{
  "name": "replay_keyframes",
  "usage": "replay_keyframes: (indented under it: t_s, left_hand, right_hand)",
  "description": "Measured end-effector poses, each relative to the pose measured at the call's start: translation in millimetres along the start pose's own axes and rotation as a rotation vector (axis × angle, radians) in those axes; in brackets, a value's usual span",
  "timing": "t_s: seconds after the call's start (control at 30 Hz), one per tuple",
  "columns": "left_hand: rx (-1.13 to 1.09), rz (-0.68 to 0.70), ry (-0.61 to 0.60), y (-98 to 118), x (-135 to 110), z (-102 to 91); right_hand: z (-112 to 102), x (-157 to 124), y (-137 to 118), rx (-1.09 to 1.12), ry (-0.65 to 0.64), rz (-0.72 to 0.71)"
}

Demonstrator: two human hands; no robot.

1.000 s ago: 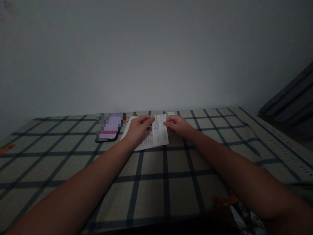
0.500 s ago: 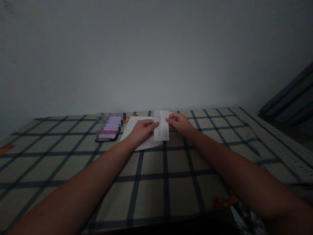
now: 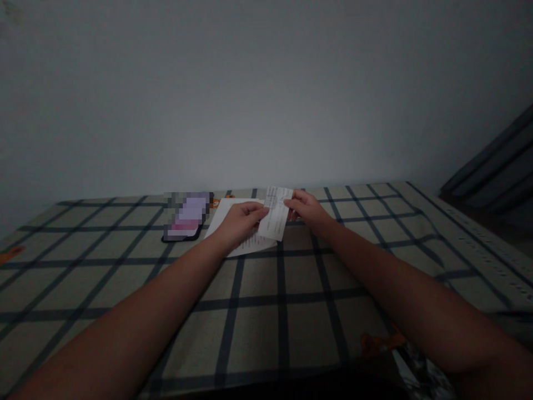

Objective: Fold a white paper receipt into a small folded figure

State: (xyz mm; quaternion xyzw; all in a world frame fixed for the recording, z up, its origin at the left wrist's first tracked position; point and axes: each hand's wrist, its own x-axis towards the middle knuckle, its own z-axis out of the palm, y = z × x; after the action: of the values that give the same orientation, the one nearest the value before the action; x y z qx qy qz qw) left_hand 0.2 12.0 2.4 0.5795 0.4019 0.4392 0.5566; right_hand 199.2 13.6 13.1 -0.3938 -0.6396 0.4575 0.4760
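Two hands hold up a small paper slip in the middle of the frame.
The left hand (image 3: 241,221) and right hand (image 3: 306,210) pinch the paper slip (image 3: 273,220) by its sides, so it stays tilted above the white sheet (image 3: 233,214) on the bench (image 3: 258,328).

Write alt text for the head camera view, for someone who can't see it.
Both hands, left hand and right hand, pinch a small printed slip above a larger white sheet on a checked tablecloth. A dark phone lies left of the sheet, near a plain wall.

Small white printed slip (image 3: 275,220), tilted, lifted off table, pinched both sides above larger sheet (image 3: 233,222).
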Motion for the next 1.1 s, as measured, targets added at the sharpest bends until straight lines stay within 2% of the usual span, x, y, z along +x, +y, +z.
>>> replay_keyframes:
  t_s: [0.17,0.4,0.53,0.6,0.67,0.73,0.83,0.97,1.1]
  left_hand:
    - [0.014,-0.028,-0.052,0.5,-2.1,0.3]
    - [0.090,0.095,0.135,-2.8,5.0,-4.2]
    - [0.101,0.152,0.161,-5.1,5.9,-4.6]
    - [0.174,0.213,0.175,-3.4,3.3,-4.0]
    - [0.365,0.337,0.215,1.0,-1.0,-3.8]
    - [0.625,0.523,0.287,6.8,-6.1,-4.1]
    - [0.876,0.720,0.250,13.8,-12.2,-4.9]
    - [1.041,0.822,0.192,15.1,-14.7,-4.7]
    - [1.091,0.843,0.178,13.6,-15.2,-2.9]
  right_hand:
    - [1.0,-1.6,0.6,0.025,-0.025,-0.034]
    - [-1.7,1.7,6.6,-0.005,0.003,-0.045]
    - [-0.2,1.8,8.3,-0.035,0.011,-0.049]
    - [-0.2,1.5,10.1,-0.084,0.016,-0.081]
    - [-0.8,0.7,11.3,-0.191,0.045,-0.162]
    - [-1.6,-1.2,9.8,-0.325,0.106,-0.288]
    - [-2.1,-5.7,1.9,-0.505,0.167,-0.495]
    - [-1.6,-9.3,-8.0,-0.740,0.127,-0.729]
    - [-2.0,-7.9,-6.8,-0.865,0.047,-0.769]
